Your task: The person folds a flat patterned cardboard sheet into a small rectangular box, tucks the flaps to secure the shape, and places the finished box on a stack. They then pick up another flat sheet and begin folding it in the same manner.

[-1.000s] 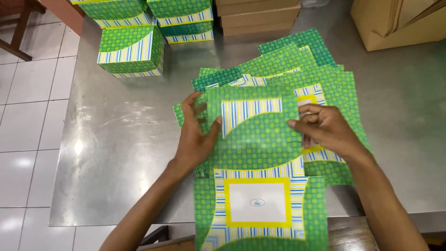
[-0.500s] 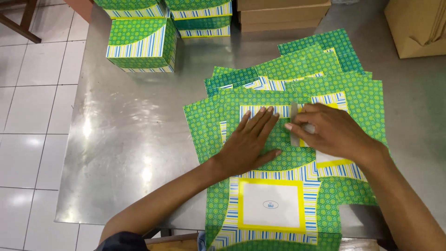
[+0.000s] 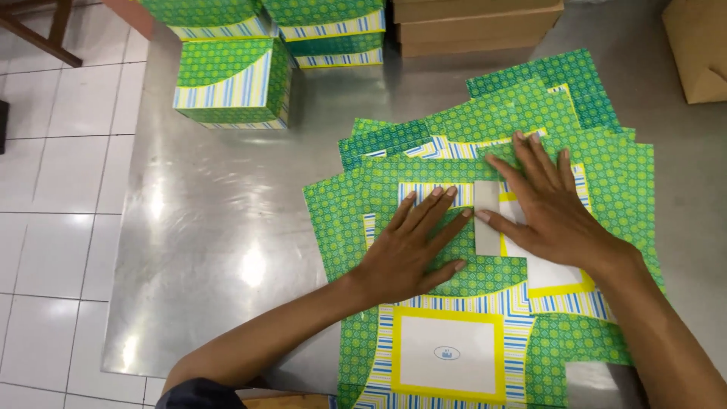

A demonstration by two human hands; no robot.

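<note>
A flat green patterned carton blank [image 3: 356,227] with blue-striped bands and a yellow-framed white panel lies on top of a fanned pile of like blanks [image 3: 560,98] on a steel table [image 3: 219,242]. My left hand [image 3: 413,250] lies flat on its middle, fingers spread and pointing away. My right hand [image 3: 541,204] presses flat to the right of it, fingers apart, beside a narrow grey folded flap [image 3: 486,220]. Neither hand grips anything.
Assembled green boxes [image 3: 231,83] stand stacked at the table's far left, with brown cardboard cartons [image 3: 477,26] behind and another [image 3: 700,49] at the far right. White floor tiles [image 3: 53,227] lie past the table's left edge.
Both hands have flattened out on the top blank. My right hand slid further away and to the right, and the grey flap now shows beside it.
</note>
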